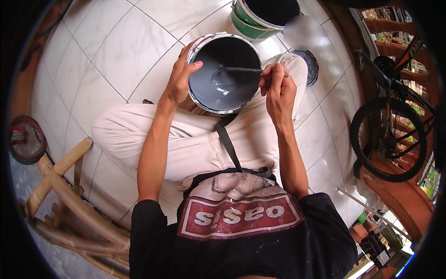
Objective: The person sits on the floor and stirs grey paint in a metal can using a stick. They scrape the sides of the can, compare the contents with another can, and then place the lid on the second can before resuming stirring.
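A round bucket of dark grey paint (pixel 223 88) sits over my crossed legs, its rim smeared and pale. My left hand (pixel 181 76) grips the bucket's left side, thumb on the rim. My right hand (pixel 278 83) is closed on a thin dark stirring stick (pixel 241 69) at the right of the bucket; the stick's far end is in the paint near the middle. A green and white bucket (pixel 251 28) with dark contents stands just beyond, and a round grey lid (pixel 308 69) lies on the floor right of my knee.
White tiled floor (pixel 116 56) surrounds me. A bamboo frame (pixel 65 190) and a small wheel (pixel 25 139) are at left. A black bicycle (pixel 390 139) leans along the slatted railing (pixel 381 28) at right. A pale pole (pixel 353 200) lies near the lower right.
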The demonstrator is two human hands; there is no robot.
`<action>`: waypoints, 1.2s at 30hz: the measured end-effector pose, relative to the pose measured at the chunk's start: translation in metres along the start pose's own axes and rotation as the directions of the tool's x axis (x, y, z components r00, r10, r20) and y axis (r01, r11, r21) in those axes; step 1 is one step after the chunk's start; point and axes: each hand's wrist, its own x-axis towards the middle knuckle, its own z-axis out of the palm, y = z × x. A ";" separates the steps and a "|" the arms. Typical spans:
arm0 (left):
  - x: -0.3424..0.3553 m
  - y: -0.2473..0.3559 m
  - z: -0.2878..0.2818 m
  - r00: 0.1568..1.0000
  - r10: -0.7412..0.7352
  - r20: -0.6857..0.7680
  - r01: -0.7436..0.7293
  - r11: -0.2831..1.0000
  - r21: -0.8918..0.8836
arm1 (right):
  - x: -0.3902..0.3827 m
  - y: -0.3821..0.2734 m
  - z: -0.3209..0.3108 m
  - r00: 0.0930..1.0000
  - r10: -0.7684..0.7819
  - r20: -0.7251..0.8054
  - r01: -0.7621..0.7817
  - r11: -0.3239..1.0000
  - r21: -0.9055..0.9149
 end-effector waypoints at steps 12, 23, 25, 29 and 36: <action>0.004 -0.002 -0.003 1.000 0.027 -0.009 -0.027 1.000 0.007 | -0.005 -0.005 0.006 0.959 -0.167 0.228 0.235 0.919 -0.316; 0.001 0.003 0.000 1.000 0.010 -0.010 -0.010 1.000 0.005 | 0.007 -0.007 -0.002 0.987 -0.148 -0.060 0.139 0.981 -0.134; 0.006 0.002 0.000 1.000 -0.010 -0.011 0.010 1.000 -0.005 | 0.005 -0.012 -0.001 0.985 -0.154 0.073 0.168 0.950 -0.264; 0.007 0.000 -0.001 1.000 0.030 -0.002 -0.030 1.000 0.006 | -0.003 -0.005 0.002 0.995 -0.027 0.092 0.039 0.991 -0.130; 0.005 0.000 -0.002 1.000 0.024 0.002 -0.024 1.000 0.002 | -0.012 0.000 0.006 0.989 0.094 0.113 -0.103 0.991 0.081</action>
